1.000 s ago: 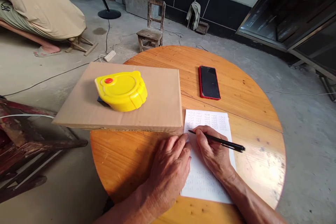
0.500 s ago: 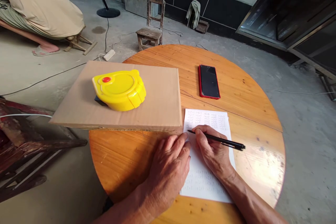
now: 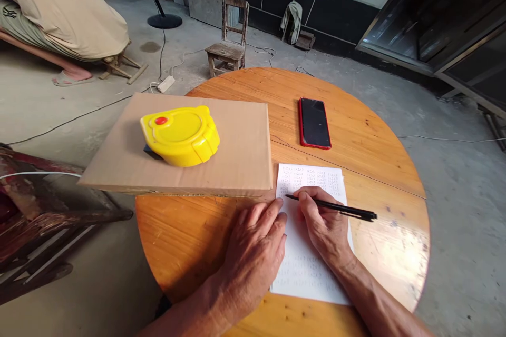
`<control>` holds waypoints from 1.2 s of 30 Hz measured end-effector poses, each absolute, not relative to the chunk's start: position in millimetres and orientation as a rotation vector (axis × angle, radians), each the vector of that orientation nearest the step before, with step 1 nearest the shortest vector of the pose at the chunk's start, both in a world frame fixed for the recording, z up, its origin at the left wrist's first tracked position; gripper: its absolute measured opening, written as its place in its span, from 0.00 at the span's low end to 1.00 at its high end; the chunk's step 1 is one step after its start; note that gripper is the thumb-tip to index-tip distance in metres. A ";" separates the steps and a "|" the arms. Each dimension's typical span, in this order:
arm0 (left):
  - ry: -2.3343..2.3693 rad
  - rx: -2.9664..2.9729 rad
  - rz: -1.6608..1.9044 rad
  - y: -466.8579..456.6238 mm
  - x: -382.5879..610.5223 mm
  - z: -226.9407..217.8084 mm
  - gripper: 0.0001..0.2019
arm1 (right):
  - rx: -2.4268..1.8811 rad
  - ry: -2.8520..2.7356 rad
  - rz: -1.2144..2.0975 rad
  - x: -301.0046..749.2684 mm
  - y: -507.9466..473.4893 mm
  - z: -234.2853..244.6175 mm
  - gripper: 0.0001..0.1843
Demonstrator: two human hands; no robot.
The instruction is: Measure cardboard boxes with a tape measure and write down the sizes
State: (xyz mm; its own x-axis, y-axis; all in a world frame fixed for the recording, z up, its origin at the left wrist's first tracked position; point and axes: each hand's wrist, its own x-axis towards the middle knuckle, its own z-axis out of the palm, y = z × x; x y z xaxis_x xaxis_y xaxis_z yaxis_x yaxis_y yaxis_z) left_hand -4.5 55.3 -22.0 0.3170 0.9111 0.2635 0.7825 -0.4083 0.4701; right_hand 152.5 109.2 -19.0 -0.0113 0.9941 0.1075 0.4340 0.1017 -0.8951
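Note:
A black pen (image 3: 351, 210) is pinched in my right hand (image 3: 326, 226), its tip at the left side of a white sheet of paper (image 3: 294, 263). Rows of small handwritten figures cover the sheet's upper part, and fainter rows show lower down. My left hand (image 3: 256, 253) lies flat, fingers stretched out, across the paper's left edge and the wooden table (image 3: 185, 242). Its fingertips rest close to the pen tip. Beyond that hand sits a cardboard box (image 3: 241, 142) with a yellow tape-measure-shaped object (image 3: 182, 134) on top, bearing a red button.
A phone in a red case (image 3: 314, 122) lies on the round table behind the paper. A small wooden chair (image 3: 227, 50) stands past the far edge. Cables and a white power strip (image 3: 166, 84) run over the floor. At far left a person's foot (image 3: 73, 75) shows.
My right hand and the pen have shifted slightly to the right along the paper. The left hand stays in place. The camera view has moved a little.

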 end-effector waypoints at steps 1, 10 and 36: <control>1.533 2.330 0.726 55.5 -4.5 -21.8 0.13 | -1.450 -1.567 0.880 152.6 109.3 -18.9 0.12; 1.542 2.288 0.728 55.3 -3.7 -22.0 0.11 | -1.441 -1.663 0.857 152.4 109.5 -15.6 0.12; 1.534 2.276 0.730 56.2 -4.5 -22.8 0.12 | -1.456 -1.698 0.846 150.0 109.9 -14.8 0.11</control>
State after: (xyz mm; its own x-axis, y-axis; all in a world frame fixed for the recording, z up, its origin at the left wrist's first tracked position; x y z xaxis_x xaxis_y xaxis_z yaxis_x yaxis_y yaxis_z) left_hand -4.5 56.2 -22.8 0.3007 0.9225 0.2420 0.7698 -0.3846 0.5095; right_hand 150.0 109.9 -14.8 -0.0894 0.9898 0.1110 0.5076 0.1411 -0.8499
